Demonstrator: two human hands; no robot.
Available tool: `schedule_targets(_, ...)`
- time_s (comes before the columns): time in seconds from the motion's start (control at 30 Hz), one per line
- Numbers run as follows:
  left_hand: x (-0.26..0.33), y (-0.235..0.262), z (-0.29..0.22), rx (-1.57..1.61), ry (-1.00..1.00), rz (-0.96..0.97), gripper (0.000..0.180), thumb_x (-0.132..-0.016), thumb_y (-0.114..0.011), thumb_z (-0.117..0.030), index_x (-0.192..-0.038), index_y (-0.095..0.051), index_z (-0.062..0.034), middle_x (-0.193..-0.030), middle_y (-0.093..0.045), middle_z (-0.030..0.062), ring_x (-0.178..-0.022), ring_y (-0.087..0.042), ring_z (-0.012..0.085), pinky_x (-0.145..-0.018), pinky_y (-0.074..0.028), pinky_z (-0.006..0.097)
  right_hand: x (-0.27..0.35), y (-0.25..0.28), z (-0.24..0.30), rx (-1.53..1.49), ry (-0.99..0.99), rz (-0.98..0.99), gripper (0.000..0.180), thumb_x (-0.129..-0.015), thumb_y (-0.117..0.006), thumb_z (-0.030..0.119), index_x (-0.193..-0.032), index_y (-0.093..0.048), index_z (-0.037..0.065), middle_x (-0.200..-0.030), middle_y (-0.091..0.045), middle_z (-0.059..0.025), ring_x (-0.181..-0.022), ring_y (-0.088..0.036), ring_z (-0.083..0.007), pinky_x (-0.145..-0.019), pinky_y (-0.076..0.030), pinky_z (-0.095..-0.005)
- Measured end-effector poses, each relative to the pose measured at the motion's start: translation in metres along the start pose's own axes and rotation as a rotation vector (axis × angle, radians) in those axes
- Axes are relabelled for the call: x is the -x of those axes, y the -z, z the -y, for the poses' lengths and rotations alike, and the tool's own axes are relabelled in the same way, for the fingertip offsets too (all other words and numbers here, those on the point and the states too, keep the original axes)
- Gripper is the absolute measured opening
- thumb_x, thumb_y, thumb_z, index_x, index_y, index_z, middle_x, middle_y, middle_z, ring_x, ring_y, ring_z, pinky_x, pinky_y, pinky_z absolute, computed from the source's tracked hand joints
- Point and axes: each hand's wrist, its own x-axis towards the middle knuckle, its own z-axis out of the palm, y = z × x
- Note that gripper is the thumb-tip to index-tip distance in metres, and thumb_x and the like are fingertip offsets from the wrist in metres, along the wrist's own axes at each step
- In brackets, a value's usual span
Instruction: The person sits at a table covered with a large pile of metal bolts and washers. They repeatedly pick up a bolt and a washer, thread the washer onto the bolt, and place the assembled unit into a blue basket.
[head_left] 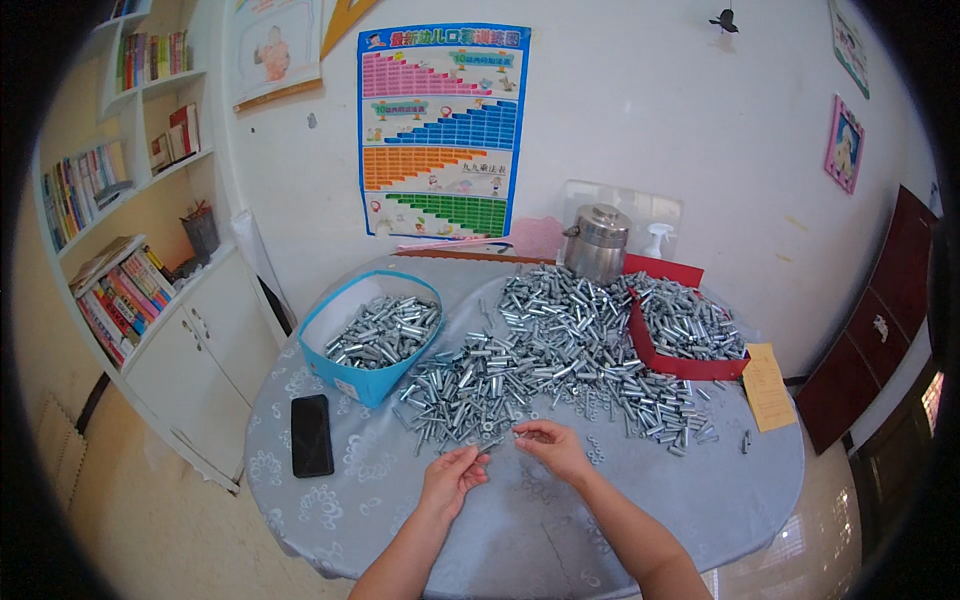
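My left hand (455, 483) is over the near side of the table, thumb and fingers pinched on a slim silver metal bolt (487, 446). Close beside it on the right, my right hand (553, 450) has its fingertips pinched together; a small shiny bit shows there, too small to name. Just beyond both hands spreads a large heap of silver bolts and metal sleeves (560, 345). A blue fabric-like box (368, 386) to the left holds more of these metal pieces. More lie in a red box (690, 366) on the right.
On the grey patterned tablecloth (370, 520), a black phone (311, 436) lies at left. A steel pot (599, 245) stands behind the heap, with a white spray bottle (657, 242) near it. Yellow paper (768, 388) lies at right. A bookshelf (190, 345) stands left.
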Motion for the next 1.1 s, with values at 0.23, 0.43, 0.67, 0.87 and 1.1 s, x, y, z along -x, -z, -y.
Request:
schedule_targets(0.23,0.001,-0.001,0.003,-0.056,0.032,0.008,0.017,-0.081,-0.058,-0.012,-0.09,-0.057,0.0021,-0.081,-0.062,0.0128,-0.059,-0.057,0.0121,-0.055,-0.051,0.025,0.013,-0.005,0.01,0.036,0.108,0.057,0.021,-0.075,-0.062,0.002,-0.097,-0.062,0.002,-0.098,-0.059,-0.0055,-0.089,-0.056,-0.012,-0.079,-0.045,-0.0237)
schedule_targets(0.43,0.001,-0.001,0.003,-0.1,0.07,0.043,0.018,-0.081,-0.059,-0.013,-0.089,-0.057,0.0029,-0.079,-0.062,0.0128,-0.058,-0.057,0.0124,-0.054,-0.051,0.025,0.018,-0.001,0.01,0.208,0.231,0.053,0.02,-0.074,-0.063,0.004,-0.095,-0.063,0.003,-0.097,-0.059,-0.0082,-0.087,-0.057,-0.0136,-0.077,-0.047,-0.025)
schedule_targets(0.67,0.005,-0.008,0.005,-0.198,0.033,0.051,0.017,-0.081,-0.059,-0.013,-0.089,-0.057,0.0027,-0.078,-0.062,0.0123,-0.056,-0.057,0.013,-0.051,-0.051,0.025,0.027,0.0,0.022,0.47,-0.045,0.064,0.019,-0.081,-0.058,0.019,-0.086,-0.063,0.001,-0.082,-0.061,-0.0071,-0.076,-0.058,-0.0131,-0.067,-0.045,-0.0239)
schedule_targets(0.87,0.004,-0.008,0.01,-0.195,-0.009,0.039,0.018,-0.081,-0.058,-0.011,-0.09,-0.057,0.0043,-0.078,-0.062,0.0127,-0.056,-0.057,0.0133,-0.051,-0.051,0.025,0.031,-0.005,0.009,0.37,0.03,-0.024,0.034,-0.088,-0.047,0.031,-0.08,-0.062,0.001,-0.07,-0.061,-0.0068,-0.064,-0.056,-0.0135,-0.062,-0.044,-0.0253)
schedule_targets(1.1,0.004,-0.009,0.009,-0.146,-0.043,-0.021,0.02,-0.081,-0.058,-0.01,-0.093,-0.056,0.0058,-0.08,-0.061,0.0143,-0.058,-0.058,0.0143,-0.053,-0.052,0.026,0.033,0.003,0.005,0.396,-0.089,0.05,0.035,-0.089,-0.044,0.031,-0.093,-0.059,0.0,-0.074,-0.061,-0.0063,-0.071,-0.056,-0.0128,-0.064,-0.045,-0.0257)
